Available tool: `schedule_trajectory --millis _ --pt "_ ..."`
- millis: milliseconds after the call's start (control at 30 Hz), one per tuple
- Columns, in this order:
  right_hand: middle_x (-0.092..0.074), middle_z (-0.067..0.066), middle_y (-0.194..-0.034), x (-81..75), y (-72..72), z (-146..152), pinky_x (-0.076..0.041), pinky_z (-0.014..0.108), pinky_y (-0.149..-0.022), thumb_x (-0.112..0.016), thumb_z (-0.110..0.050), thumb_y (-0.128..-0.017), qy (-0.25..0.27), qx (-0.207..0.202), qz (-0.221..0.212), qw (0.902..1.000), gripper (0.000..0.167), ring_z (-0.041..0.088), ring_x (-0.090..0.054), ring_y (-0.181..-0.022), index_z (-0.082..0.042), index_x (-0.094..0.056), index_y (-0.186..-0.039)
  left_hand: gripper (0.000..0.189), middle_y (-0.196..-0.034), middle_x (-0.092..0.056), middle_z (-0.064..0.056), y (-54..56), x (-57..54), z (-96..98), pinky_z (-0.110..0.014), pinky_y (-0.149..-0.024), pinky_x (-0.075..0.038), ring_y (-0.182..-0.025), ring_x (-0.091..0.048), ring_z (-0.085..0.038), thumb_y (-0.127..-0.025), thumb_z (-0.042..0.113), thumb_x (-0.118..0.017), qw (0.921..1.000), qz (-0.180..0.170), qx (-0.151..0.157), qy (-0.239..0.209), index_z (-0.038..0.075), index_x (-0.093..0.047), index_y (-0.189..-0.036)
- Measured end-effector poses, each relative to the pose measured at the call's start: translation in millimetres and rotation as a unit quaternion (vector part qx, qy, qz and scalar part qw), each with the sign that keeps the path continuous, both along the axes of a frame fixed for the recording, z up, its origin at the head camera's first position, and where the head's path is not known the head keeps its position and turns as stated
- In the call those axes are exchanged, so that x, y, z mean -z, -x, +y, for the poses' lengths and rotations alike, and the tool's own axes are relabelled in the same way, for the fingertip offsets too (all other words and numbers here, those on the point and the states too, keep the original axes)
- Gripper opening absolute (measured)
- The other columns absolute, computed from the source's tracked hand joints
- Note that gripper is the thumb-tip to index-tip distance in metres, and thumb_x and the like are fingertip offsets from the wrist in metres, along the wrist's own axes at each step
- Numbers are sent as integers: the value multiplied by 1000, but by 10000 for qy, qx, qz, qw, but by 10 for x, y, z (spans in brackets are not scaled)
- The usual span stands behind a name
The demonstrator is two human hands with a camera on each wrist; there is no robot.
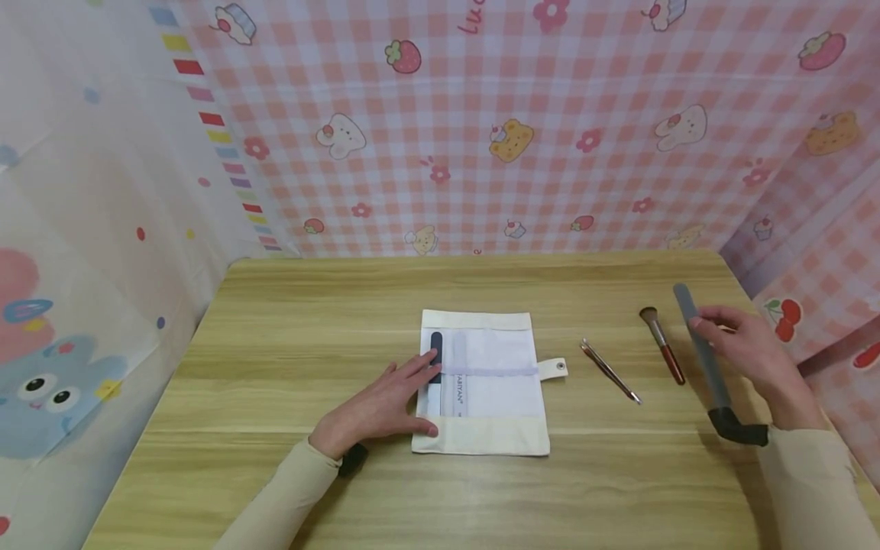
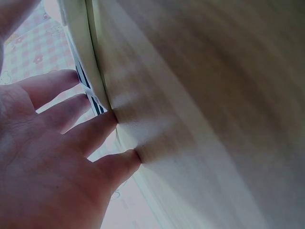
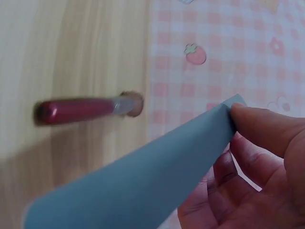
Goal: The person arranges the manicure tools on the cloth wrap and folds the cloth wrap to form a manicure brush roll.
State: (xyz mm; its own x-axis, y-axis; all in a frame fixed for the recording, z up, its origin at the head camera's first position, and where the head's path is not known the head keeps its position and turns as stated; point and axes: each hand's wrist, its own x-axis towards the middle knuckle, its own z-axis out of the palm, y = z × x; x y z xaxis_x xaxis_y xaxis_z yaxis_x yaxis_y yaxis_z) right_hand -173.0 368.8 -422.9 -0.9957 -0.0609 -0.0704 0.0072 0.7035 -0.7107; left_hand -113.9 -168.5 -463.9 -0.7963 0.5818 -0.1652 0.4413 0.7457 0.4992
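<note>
An unfolded white fabric pouch [image 1: 491, 437] lies on the table, with a snap tab [image 1: 553, 368] at its right side. A dark round-ended strip [image 1: 436, 345] and a clear strip with printed letters [image 1: 460, 393] sit in its slots. My left hand [image 1: 378, 409] rests at the pouch's left edge with fingers extended, fingertips over the dark strip; in the left wrist view its fingertips [image 2: 136, 155] touch the wooden surface. At the table's right, my right hand [image 1: 745, 347] pinches a long grey nail file [image 3: 143, 171] between thumb and fingers, raised above the table.
A makeup brush [image 1: 663, 347] with a red handle lies just left of the raised file. Between it and the pouch are slim metallic tweezers [image 1: 610, 372]. The wooden table [image 1: 330, 305] meets a pink checked cloth [image 1: 467, 191] at the back.
</note>
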Motion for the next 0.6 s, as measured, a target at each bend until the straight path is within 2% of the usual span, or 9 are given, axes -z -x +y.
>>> schedule_trajectory --millis 100,167,233,333,400,600 --pt "-65 21 -123 -35 -15 -62 -50 10 -68 -50 -36 -110 61 -5 63 10000 60 -20 -52 -85 14 -48 -143 96 -172 -21 -7 4 2 5 -61 -124 -17 -155 -26 -31 -86 49 -83 10000 -16 -11 13 8 -39 -160" --pt "-63 23 -126 -65 -25 -115 -50 10 -69 -51 -38 -109 101 -1 120 9999 61 -20 -53 -86 12 -49 -144 96 -172 -21 -7 3 3 3 -61 -124 -17 -155 -26 -30 -86 49 -83 10000 -31 -21 7 8 -39 -160" --pt "-69 6 -117 -93 -33 -160 -51 10 -69 -52 -40 -109 197 23 169 9997 60 -19 -55 -85 10 -50 -143 96 -172 -20 -7 2 6 1 -61 -124 -17 -155 -26 -30 -86 49 -83 10000 -44 -27 0 8 -38 -160" --pt "-64 -19 -105 -123 -39 -231 -53 12 -70 -54 -39 -108 377 83 327 9987 57 -17 -58 -86 8 -54 -140 96 -172 -20 -7 -1 6 -3 -60 -124 -17 -155 -26 -30 -86 49 -83 10000 -64 -40 -11 8 -38 -160" --pt "-60 -26 -102 -143 -43 -274 -54 13 -71 -54 -38 -108 464 83 427 9980 55 -16 -58 -87 7 -55 -139 96 -172 -20 -7 -1 5 -3 -60 -124 -17 -155 -25 -30 -86 49 -82 10000 -62 -35 -3 8 -38 -161" --pt "-60 -24 -103 -221 -31 -406 -55 13 -72 -56 -40 -107 656 202 590 9959 55 -10 -61 -87 6 -57 -138 96 -172 -20 -7 3 1 -2 -60 -124 -17 -156 -25 -29 -86 50 -82 10000 -28 -6 16 9 -38 -161"
